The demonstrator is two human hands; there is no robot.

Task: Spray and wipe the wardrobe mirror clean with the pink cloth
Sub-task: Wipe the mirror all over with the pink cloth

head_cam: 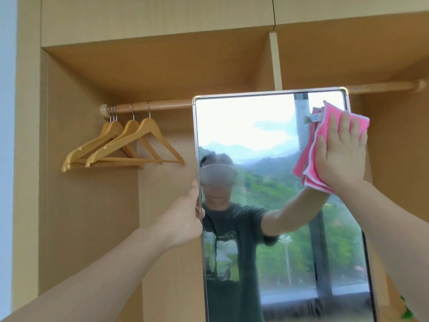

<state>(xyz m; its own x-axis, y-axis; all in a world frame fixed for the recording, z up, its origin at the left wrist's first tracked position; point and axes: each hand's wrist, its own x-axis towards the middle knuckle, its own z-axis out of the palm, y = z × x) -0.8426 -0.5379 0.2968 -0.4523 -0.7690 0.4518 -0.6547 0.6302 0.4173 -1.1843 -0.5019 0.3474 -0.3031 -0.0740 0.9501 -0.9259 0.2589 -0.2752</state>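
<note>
The wardrobe mirror (260, 135) is a tall panel with a silver frame and gold corners, standing in front of the open wooden wardrobe. My right hand (341, 152) lies flat with straight fingers on the folded pink cloth (308, 163) and presses it against the glass near the mirror's upper right corner. My left hand (185, 217) grips the mirror's left edge about halfway up, thumb on the front. The glass reflects a person, a window and green hills. No spray bottle shows in this view.
Several wooden hangers (125, 145) hang from the wooden rail (162, 105) at the left of the wardrobe. A vertical divider (276, 61) splits the wardrobe above the mirror. A pale wall (8, 112) borders the far left.
</note>
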